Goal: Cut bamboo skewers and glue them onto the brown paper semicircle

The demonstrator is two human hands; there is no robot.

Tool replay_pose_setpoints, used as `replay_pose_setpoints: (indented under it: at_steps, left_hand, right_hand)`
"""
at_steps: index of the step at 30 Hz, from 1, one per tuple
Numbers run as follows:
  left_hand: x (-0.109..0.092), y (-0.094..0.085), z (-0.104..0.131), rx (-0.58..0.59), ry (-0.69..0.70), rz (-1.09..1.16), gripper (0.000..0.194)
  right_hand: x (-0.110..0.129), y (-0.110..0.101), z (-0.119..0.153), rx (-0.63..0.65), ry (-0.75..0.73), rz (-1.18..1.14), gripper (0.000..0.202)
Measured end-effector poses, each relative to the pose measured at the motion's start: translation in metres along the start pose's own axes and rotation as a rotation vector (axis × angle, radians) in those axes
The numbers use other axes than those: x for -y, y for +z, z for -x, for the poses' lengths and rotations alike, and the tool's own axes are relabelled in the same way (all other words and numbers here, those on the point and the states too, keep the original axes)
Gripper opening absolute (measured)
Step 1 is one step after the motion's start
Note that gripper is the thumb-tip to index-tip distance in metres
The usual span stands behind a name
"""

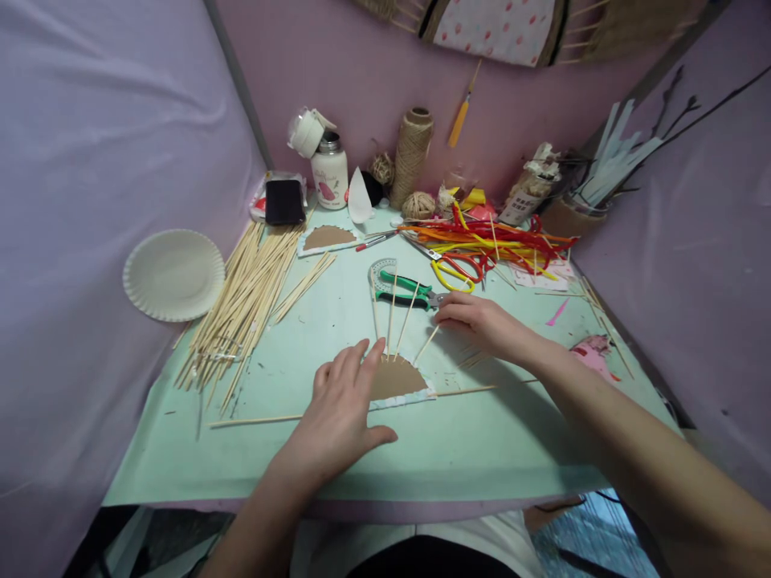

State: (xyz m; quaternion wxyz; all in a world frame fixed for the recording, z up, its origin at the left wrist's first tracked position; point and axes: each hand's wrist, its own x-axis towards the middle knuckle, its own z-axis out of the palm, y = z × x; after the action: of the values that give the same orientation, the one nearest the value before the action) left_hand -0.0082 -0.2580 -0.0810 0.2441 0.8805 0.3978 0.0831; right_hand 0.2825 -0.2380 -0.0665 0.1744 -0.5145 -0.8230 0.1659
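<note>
A brown cardboard half-disc with a pale fabric edge lies flat, its straight side towards me. Over its left end spreads my left hand, open, fingers apart, hiding that part. My right hand pinches the upper end of a thin bamboo stick, whose lower end meets the curved edge. Several other sticks fan out from that edge. Longer sticks extend along the straight side, left and right. Behind the fan are green-handled pliers and a clear protractor, partly overlapping.
Bamboo sticks are heaped at left beside a paper plate. A second half-disc lies farther back. Scissors and red-yellow strips sit back right. An open bottle and twine spool stand along the wall.
</note>
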Motion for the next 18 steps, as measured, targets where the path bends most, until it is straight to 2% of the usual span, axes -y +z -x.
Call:
replay_pose_setpoints:
  at_steps: [10, 18]
  left_hand:
    - [-0.003, 0.003, -0.005, -0.118, -0.036, -0.035, 0.078]
    - [-0.005, 0.010, -0.004, -0.140, -0.084, -0.101, 0.077]
  right_hand:
    - [0.007, 0.009, -0.021, 0.008, -0.023, -0.003, 0.020]
    - [0.000, 0.011, -0.042, 0.035, -0.059, 0.003, 0.015]
